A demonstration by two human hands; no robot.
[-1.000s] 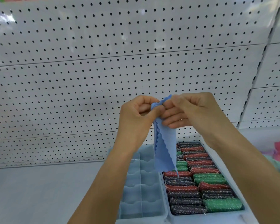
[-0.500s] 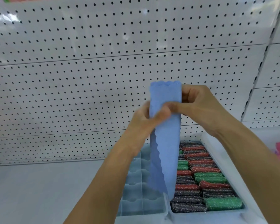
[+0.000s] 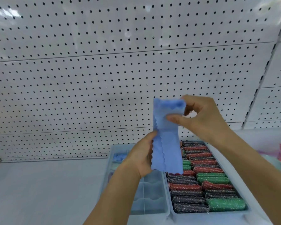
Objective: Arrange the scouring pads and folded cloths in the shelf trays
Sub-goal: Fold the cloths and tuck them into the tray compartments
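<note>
Left hand slid down blue cloth, both hands pinch it w/ right hand, hiding pad tray.

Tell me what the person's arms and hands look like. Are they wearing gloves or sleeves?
No gloves and no sleeves show. The left hand and the right hand are bare, and both forearms are bare right down to the bottom edge of the picture. No rings, watch or bracelets show on the fingers or wrists that can be seen. The nails look short and plain.
</note>
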